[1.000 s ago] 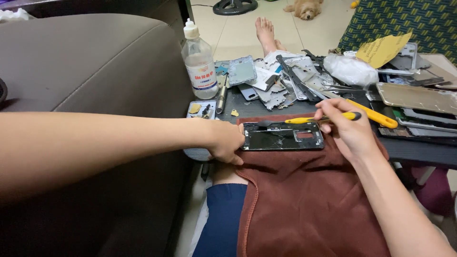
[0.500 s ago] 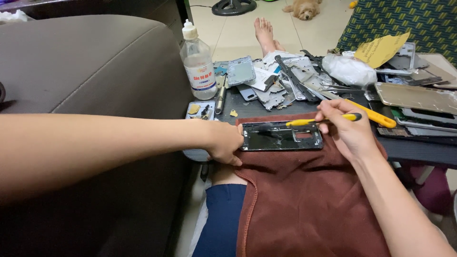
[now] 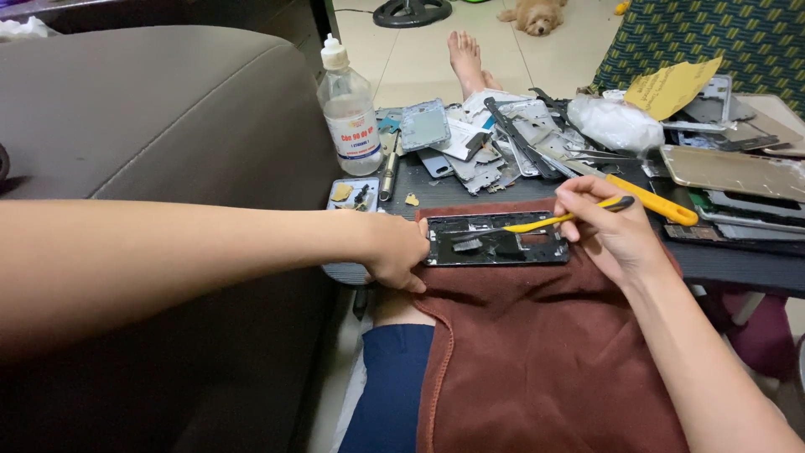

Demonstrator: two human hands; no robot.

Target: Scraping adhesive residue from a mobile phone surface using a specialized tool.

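On your lap, over a brown towel (image 3: 537,352), lies the opened phone frame (image 3: 496,241). Your left hand (image 3: 396,250) pinches its 9 o'clock end, while your right hand (image 3: 610,233) grips a yellow brush (image 3: 553,220), its tip inside the frame. At 12 o'clock, a dark low table (image 3: 738,267) carries phone parts and a clear bottle (image 3: 349,113); beyond is pale tiled floor (image 3: 411,59). A grey sofa (image 3: 159,117) sits at 10 o'clock.

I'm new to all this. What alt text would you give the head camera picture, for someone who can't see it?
A person's left hand steadies an opened phone frame on a brown towel across the lap, while the right hand works a yellow brush inside it. Behind, a dark table holds loose phone parts, a clear liquid bottle and a yellow-handled tool.
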